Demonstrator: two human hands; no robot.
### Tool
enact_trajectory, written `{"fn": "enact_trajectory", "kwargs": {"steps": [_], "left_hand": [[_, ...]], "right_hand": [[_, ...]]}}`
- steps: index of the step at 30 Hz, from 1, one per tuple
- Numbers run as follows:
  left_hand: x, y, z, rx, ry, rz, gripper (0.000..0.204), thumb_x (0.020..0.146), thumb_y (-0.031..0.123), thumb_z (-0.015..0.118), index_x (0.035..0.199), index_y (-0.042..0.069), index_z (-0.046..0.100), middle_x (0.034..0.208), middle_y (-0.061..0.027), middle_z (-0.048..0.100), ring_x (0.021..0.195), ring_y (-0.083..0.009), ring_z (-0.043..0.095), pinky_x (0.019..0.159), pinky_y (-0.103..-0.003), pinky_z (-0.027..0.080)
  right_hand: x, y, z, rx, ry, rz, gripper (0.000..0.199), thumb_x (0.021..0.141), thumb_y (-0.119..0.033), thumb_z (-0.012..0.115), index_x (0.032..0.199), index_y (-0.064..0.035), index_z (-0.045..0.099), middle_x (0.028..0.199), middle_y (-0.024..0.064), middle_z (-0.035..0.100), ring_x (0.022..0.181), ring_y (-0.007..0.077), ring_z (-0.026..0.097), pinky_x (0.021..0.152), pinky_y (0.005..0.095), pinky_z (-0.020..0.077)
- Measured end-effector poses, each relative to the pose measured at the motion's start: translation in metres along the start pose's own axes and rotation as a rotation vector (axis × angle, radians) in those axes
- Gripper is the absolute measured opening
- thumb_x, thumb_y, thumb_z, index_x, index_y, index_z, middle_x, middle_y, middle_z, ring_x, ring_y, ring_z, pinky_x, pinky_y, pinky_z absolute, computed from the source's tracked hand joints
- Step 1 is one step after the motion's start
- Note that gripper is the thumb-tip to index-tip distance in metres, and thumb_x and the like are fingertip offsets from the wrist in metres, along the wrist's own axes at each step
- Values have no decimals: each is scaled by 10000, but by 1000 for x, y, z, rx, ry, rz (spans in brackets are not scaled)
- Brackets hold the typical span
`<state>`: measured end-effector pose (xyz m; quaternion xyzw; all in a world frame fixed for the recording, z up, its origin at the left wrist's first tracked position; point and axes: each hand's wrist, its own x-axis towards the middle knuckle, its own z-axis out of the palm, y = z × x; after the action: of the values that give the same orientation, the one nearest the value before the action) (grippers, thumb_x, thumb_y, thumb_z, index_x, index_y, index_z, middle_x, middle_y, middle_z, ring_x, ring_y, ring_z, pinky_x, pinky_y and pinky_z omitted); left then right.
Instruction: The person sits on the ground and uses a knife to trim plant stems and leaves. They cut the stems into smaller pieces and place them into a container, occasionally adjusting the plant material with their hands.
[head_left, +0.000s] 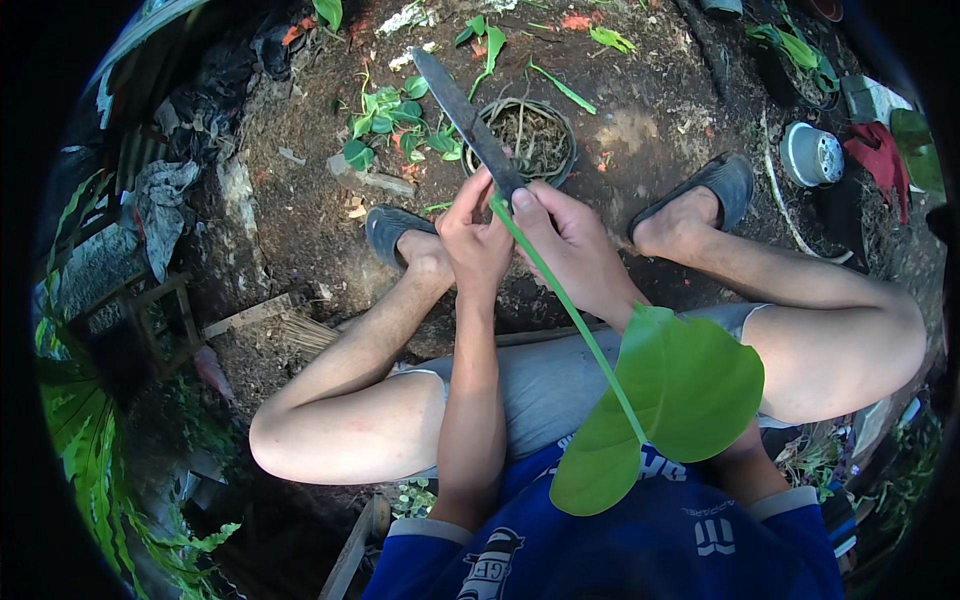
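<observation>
My right hand (pixel 578 238) is closed around the lower end of a long knife (pixel 462 118), its thumb against the base of the dark, worn blade. The blade slants up and to the left, and the handle is hidden in the hand. Close beside it, my left hand (pixel 472 240) is closed at the end of a green leaf stalk (pixel 568 305), right by the blade's base. The stalk runs back over my right hand to a large, broad green leaf (pixel 690 385) above my lap. Beyond my hands stands a round pot (pixel 572 165) with dry, tangled roots or stems.
Leafy cuttings (pixel 383 118) lie on the soil left of the pot, and a cut green stalk (pixel 563 90) lies behind it. My sandalled feet flank the pot. At right are a grey pot (pixel 812 155) and red cloth (pixel 880 170); at left, crumpled cloth (pixel 162 210) and a wooden strip (pixel 248 315).
</observation>
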<state>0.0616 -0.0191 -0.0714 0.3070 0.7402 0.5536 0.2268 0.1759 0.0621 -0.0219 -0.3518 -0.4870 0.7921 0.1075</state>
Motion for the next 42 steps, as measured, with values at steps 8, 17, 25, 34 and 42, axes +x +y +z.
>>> {"fn": "enact_trajectory", "kwargs": {"steps": [8,17,25,34,42], "left_hand": [[7,1,-2,-24,-78,-71,382,936,-62,639,1313,-28,686,1300,-130,722,1119,-169,684,985,-311,543],[12,4,0,-28,-56,-20,397,886,-118,667,1275,-52,708,1207,-117,768,1075,-142,707,945,-278,557],[12,-3,-2,-33,-65,13,406,883,-105,678,1282,-37,712,1198,-131,772,1080,-156,721,937,-285,561],[30,-5,4,-15,-18,-21,331,973,-54,622,1293,-25,698,1107,-93,772,909,-90,677,777,-268,550],[65,-7,7,5,104,202,241,1064,61,586,1274,-3,685,1030,-79,762,904,-145,693,841,-307,548]], "right_hand": [[-7,2,4,-161,106,-72,292,1085,-287,552,998,-21,634,646,103,616,584,134,604,555,370,446],[-14,13,13,-18,108,8,291,1093,-276,548,961,-24,611,630,72,577,583,105,549,563,342,453],[-22,15,14,160,65,70,295,1109,-279,523,956,-36,596,682,13,585,618,69,516,556,313,431],[5,-1,7,404,9,45,333,1150,-390,423,1027,-93,509,712,5,511,549,80,492,502,247,432],[18,-17,-17,352,267,41,328,1138,-404,452,1037,-101,526,718,10,536,566,103,526,514,257,459]]}}
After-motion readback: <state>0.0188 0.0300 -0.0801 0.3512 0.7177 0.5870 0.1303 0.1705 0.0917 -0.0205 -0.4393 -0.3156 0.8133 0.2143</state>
